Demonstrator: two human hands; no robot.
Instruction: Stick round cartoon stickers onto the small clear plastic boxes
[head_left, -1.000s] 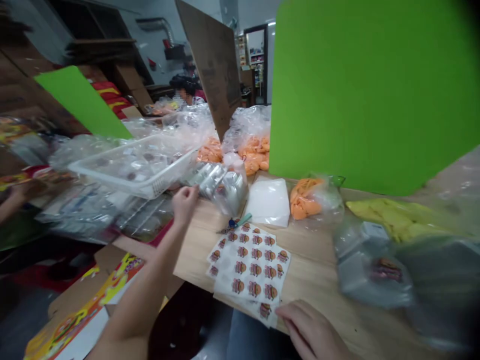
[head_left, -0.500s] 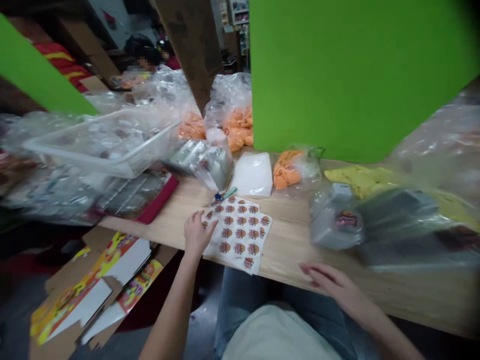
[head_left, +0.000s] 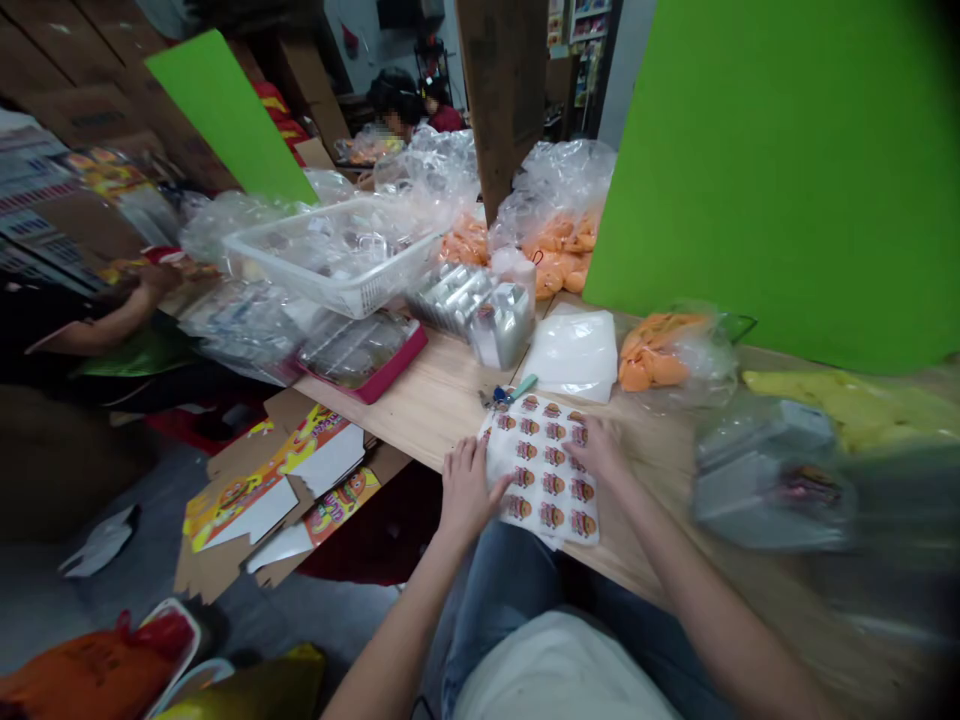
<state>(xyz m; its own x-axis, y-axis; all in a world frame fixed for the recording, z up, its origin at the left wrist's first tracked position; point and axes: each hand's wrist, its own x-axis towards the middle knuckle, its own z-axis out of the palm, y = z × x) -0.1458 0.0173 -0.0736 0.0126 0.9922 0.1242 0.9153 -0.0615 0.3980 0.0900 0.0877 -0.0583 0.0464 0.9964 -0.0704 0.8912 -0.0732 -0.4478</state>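
We are in a cramped packing workshop: our wooden worktop (head_left: 420, 390) at twelve o'clock carries a sheet of burger stickers (head_left: 541, 480) and plastic bags of orange pieces (head_left: 559, 262). Flattened printed cartons (head_left: 277, 480) lie on the floor (head_left: 315, 610) at nine o'clock, with stocked shelves (head_left: 586, 30) far off at twelve.

My left hand (head_left: 466, 490) presses the left edge of a sheet of burger stickers (head_left: 551, 487), and my right hand (head_left: 596, 447) rests on its upper right corner. The sheet lies flat on a wooden table (head_left: 442, 385). Just above it lies a small teal-handled tool (head_left: 511, 390), beside a white plastic pack (head_left: 570, 355) and a clear bag of orange pieces (head_left: 660, 350).
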